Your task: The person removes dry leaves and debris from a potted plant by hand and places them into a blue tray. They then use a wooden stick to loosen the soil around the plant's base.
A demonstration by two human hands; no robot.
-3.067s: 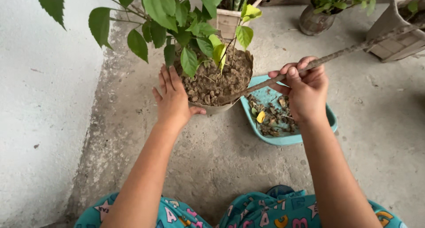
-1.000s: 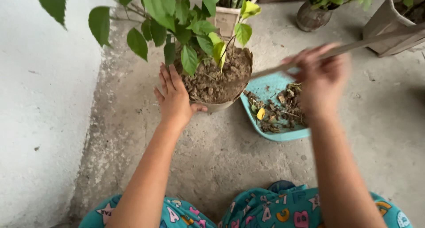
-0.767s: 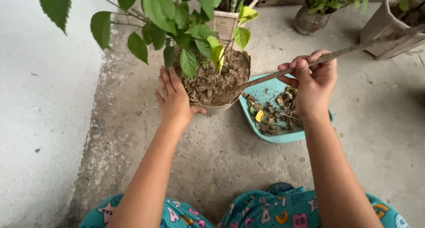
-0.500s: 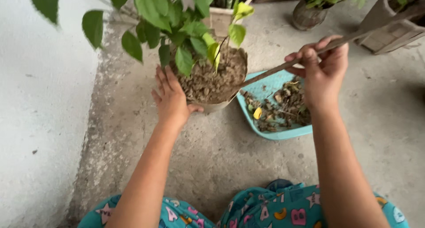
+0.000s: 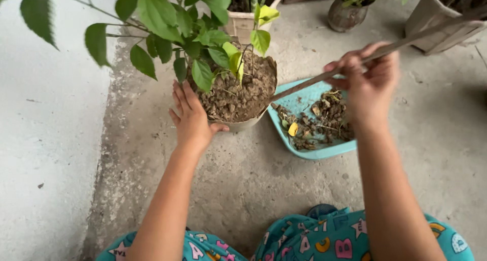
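So the plant pot is sat on the concrete floor, a bit left of centre, packed with lumpy brown soil and a leafy green plant. The left hand is laid flat and open against the pot's near-left side, fingers spread, thumb hooked round the rim. A long thin stick is gripped by the right hand, fingers curled round it; its tip is poked into the soil at the pot's right edge. Just right of the pot, a teal tray is loaded with soil clumps and dead leaves. More pots are lined up at the far side. No labels or packaging can be made out.
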